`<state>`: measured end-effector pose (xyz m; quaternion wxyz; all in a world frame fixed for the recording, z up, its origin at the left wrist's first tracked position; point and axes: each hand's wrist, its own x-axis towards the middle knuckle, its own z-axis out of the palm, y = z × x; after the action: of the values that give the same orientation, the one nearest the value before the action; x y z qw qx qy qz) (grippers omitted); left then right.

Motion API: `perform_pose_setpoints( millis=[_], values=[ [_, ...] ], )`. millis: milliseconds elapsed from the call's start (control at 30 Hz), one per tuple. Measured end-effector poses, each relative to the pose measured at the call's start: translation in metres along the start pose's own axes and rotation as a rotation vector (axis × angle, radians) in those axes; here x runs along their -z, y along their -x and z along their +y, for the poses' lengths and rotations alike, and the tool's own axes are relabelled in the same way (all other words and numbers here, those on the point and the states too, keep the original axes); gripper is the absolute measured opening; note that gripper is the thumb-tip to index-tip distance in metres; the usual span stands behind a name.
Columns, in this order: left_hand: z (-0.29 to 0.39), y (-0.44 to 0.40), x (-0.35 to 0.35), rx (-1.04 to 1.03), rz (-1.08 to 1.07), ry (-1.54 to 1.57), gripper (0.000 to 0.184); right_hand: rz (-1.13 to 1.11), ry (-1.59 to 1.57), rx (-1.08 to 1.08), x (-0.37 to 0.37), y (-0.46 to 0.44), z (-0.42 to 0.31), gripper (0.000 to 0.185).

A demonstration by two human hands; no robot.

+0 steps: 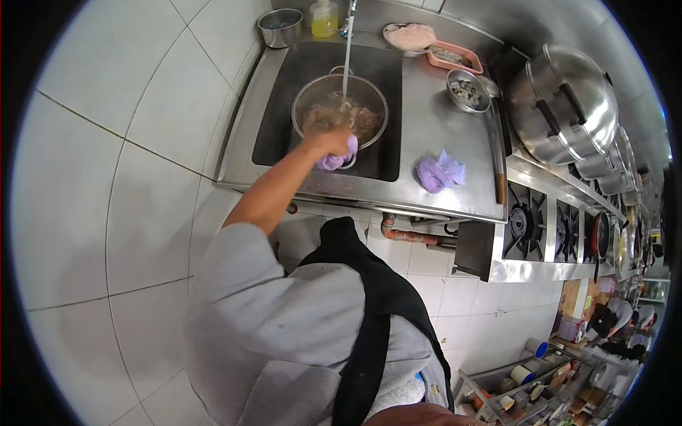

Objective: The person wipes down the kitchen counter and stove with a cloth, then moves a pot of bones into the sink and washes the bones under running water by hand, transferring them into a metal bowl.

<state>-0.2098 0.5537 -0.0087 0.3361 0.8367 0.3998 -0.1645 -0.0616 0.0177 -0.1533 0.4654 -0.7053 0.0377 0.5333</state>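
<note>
Pot (307, 94) of brown pieces in cloudy water sits in the dark sink (279, 113), and the tap (349, 13) runs into it. At the pot's near rim our left hand (337, 140) is closed around a purple cloth (331, 162); we cannot make out our right hand. Right of the pot, our shiny steel counter (426, 117) bears a second cloth (439, 172), a small bowl (472, 109) and a pink tray (474, 67). Farther right stand stove burners (524, 221); on the pot's left rises a tiled wall (160, 106).
</note>
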Motion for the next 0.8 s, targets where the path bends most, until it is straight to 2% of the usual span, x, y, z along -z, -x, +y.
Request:
perform_pose_setpoints(
  millis=[100, 200, 267, 333, 400, 467, 533, 567, 600, 700, 800],
  values=[
    [0.051, 0.107, 0.032, -0.205, 0.226, 0.229, 0.041, 0.043, -0.029, -0.050, 0.045, -0.004, 0.036, 0.039],
    [0.084, 0.144, -0.016, -0.435, -0.072, 0.937, 0.042, 0.084, -0.037, -0.110, 0.095, -0.010, 0.085, 0.038],
    [0.111, 0.139, -0.081, -0.474, -0.167, 1.148, 0.034, 0.105, -0.022, -0.148, 0.131, -0.015, 0.123, 0.038],
    [0.149, 0.136, -0.143, -0.379, -0.237, 1.324, 0.037, 0.123, 0.036, -0.172, 0.165, -0.021, 0.164, 0.037],
    [0.181, 0.133, -0.192, -0.275, -0.411, 1.554, 0.040, 0.128, 0.211, -0.154, 0.196, -0.029, 0.208, 0.036],
    [0.207, 0.133, -0.215, -0.306, -0.573, 1.694, 0.049, 0.081, 0.709, 0.021, 0.231, -0.046, 0.258, 0.036],
    [0.226, 0.131, -0.223, -0.335, -0.829, 1.853, 0.054, 0.087, 1.071, 0.178, 0.263, -0.069, 0.312, 0.035],
    [0.243, 0.130, -0.220, -0.318, -0.781, 1.840, 0.053, 0.192, 0.357, 0.055, 0.250, -0.043, 0.293, 0.028],
    [0.258, 0.131, -0.214, -0.305, -0.719, 1.831, 0.053, 0.269, 0.159, -0.022, 0.243, -0.020, 0.270, 0.028],
    [0.308, 0.119, -0.211, -0.338, -0.708, 1.913, 0.045, 0.377, -0.173, -0.110, 0.208, 0.065, 0.167, 0.030],
    [0.363, 0.090, -0.207, -0.445, -0.572, 1.942, 0.044, 0.361, -0.502, -0.164, 0.238, 0.044, 0.198, 0.028]
  ],
)
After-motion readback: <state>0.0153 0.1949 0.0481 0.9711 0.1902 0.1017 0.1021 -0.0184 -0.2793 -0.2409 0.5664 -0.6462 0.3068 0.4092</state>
